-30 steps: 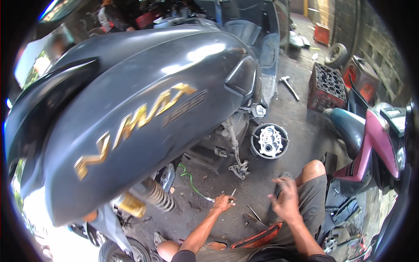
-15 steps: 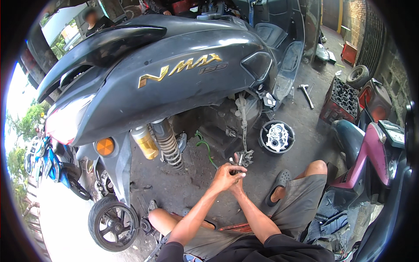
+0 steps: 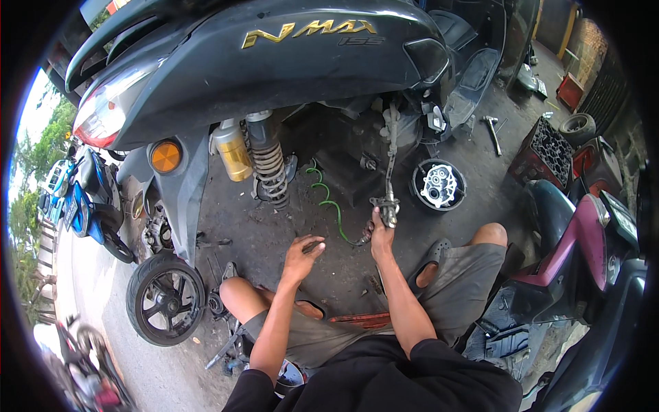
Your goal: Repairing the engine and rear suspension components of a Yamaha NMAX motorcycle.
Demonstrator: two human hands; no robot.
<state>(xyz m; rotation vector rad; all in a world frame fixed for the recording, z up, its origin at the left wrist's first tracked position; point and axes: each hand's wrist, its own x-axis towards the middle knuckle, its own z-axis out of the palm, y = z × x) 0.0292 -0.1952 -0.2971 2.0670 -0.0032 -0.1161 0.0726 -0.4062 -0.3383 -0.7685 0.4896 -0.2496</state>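
Note:
My right hand [image 3: 382,242] is closed around the lower side of a dirty metal part [image 3: 388,210] that looks like a brake caliper and hangs from a long grey line [image 3: 391,141]. The end of a green coiled air hose [image 3: 336,207] reaches the fingers of that hand; its fitting is partly hidden. To the left, my left hand [image 3: 301,258] is raised over the floor, apart from the caliper-like part. Its fingers are stretched out, with a dark patch along them that I cannot make out.
A dark scooter body [image 3: 288,65] spans the top, its shock absorber [image 3: 269,165] hanging below. A round black tub [image 3: 419,196] holds a pale metal cover [image 3: 439,184]. A hammer-like tool [image 3: 493,134], a crate [image 3: 539,154], a pink scooter panel [image 3: 570,247] and a loose wheel [image 3: 166,300] stand around.
My hands, close together before, are now apart: the left has moved left, the right is at the caliper-like part. The whole view has tilted downward, so the scooter sits higher.

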